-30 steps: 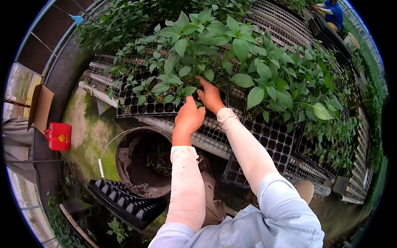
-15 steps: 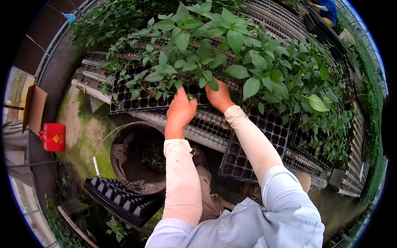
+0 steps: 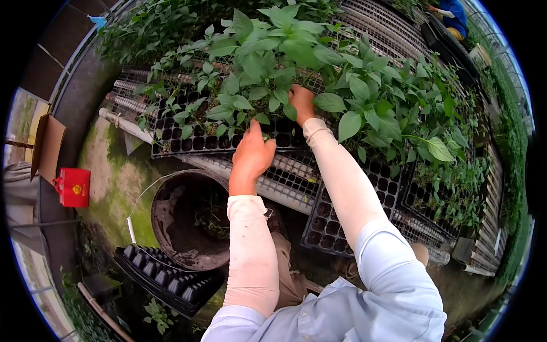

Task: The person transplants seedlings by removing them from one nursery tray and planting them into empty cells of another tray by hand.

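Note:
My left hand [image 3: 251, 158] is at the near edge of a black seedling tray [image 3: 196, 142], fingers pressed together. A small bit of green shows by its thumb; what it pinches is not clear. Further in, my right hand [image 3: 302, 104] is closed among the leaves of tall green seedlings [image 3: 268, 62]. Leaves cover its fingertips, so its hold is hidden. The tray has several bare cells along the near side and smaller seedlings at its left.
A dark bucket [image 3: 161, 228] with plant scraps stands below the bench, beside stacked black trays [image 3: 171, 279]. Another cell tray [image 3: 322, 225] lies right of my arms, near more seedlings [image 3: 382, 108]. A red box [image 3: 74, 188] sits left. A person in blue [image 3: 454, 14] is far right.
My right hand has moved away from me, deeper into the foliage. My left hand has shifted slightly right. The tall seedlings' upper leaves have swayed and blurred.

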`<action>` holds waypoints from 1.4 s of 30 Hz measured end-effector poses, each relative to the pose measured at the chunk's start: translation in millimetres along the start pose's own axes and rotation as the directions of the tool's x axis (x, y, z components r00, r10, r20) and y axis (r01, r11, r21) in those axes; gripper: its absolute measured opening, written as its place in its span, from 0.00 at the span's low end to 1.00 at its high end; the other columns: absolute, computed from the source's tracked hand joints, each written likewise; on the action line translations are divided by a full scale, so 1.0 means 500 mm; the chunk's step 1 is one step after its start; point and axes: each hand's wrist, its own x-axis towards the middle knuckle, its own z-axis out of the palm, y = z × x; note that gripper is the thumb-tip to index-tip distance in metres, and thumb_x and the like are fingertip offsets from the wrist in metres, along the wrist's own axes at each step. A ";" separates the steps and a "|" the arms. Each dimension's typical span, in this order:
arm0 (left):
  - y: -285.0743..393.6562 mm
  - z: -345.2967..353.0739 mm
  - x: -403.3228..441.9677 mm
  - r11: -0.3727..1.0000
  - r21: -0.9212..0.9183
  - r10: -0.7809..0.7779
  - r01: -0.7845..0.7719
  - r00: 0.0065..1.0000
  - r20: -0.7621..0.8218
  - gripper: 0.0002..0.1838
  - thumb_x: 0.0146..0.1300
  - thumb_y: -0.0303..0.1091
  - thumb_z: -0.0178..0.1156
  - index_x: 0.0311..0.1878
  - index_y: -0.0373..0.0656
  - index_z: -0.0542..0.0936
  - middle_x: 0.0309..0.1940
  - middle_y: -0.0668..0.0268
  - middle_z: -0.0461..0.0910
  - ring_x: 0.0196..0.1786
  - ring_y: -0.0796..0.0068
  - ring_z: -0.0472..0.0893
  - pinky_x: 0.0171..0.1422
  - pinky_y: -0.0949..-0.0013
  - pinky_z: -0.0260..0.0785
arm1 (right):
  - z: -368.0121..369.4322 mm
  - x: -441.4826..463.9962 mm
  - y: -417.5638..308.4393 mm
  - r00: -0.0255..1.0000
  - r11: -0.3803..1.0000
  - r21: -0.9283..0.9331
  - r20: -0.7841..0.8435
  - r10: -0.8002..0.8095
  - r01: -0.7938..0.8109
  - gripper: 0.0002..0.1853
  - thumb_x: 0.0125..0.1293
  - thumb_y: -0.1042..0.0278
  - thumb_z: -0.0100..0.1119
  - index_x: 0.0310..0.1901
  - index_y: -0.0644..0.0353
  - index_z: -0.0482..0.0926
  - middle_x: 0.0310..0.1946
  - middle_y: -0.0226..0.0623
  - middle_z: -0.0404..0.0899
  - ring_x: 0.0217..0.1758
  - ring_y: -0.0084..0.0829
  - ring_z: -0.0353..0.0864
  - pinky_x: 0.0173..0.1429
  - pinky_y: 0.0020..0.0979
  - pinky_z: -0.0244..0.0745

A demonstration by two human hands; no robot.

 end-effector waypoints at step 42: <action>0.047 -0.023 -0.025 0.993 0.100 0.051 -0.057 0.996 0.069 0.29 0.66 0.46 0.59 0.66 0.40 0.74 0.58 0.47 0.80 0.63 0.46 0.77 0.65 0.50 0.70 | -0.291 -0.184 -0.174 0.943 0.996 -0.069 0.331 -0.033 0.058 0.14 0.69 0.60 0.58 0.45 0.64 0.82 0.31 0.50 0.82 0.34 0.50 0.81 0.41 0.42 0.74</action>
